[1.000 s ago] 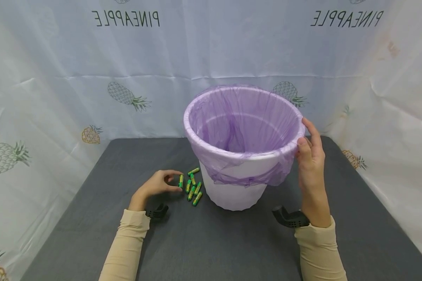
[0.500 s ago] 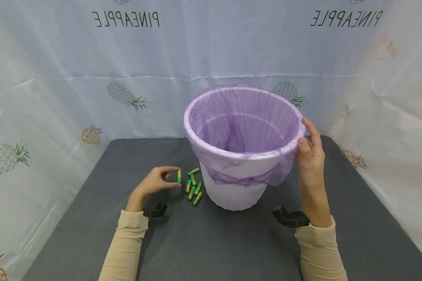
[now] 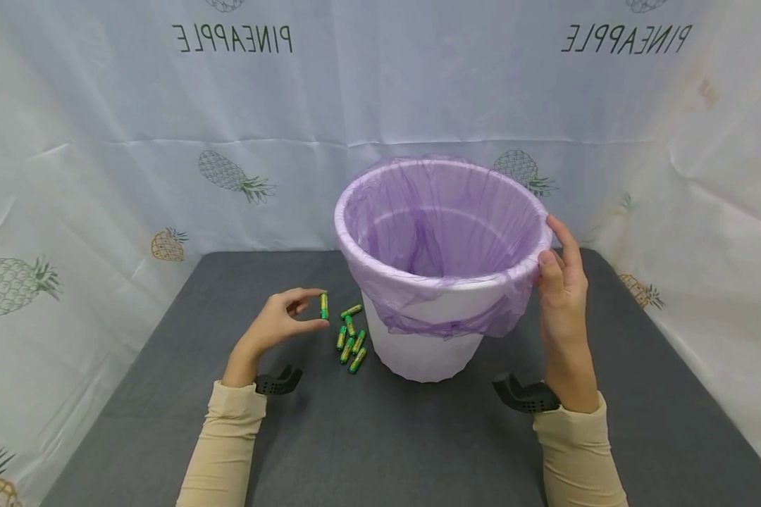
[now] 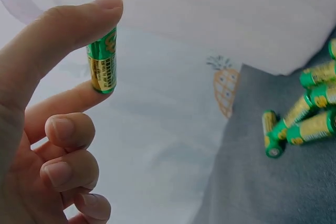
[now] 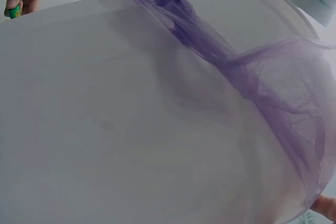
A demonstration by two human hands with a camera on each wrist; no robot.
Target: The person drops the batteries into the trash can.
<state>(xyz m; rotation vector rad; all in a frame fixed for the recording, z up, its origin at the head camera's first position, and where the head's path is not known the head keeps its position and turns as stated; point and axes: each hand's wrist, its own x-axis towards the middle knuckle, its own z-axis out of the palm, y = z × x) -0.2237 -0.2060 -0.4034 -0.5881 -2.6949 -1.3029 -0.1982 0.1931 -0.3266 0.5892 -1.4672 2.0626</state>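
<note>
Between thumb and forefinger my left hand [image 3: 275, 325] pinches a green and gold battery [image 3: 324, 306] by its two ends, above the table. The left wrist view shows that battery [image 4: 103, 64] close up, with the other fingers curled loosely below it. Several more batteries [image 3: 347, 350] lie in a loose group between this hand and a white trash bin [image 3: 421, 355]. A purple trash bag [image 3: 459, 232] lines the bin and folds down over its rim. My right hand [image 3: 561, 303] grips the bin's right rim through the bag; in the right wrist view just a fingertip shows.
The dark grey table [image 3: 380, 451] carries the bin and the batteries. White cloth with pineapple prints [image 3: 304, 84] hangs behind and at both sides. Black wrist cameras [image 3: 526, 394] jut inward from both wrists.
My left hand has lifted the pinched battery up and slightly away from the others. My right hand stays on the bin's rim, and the bin has not moved.
</note>
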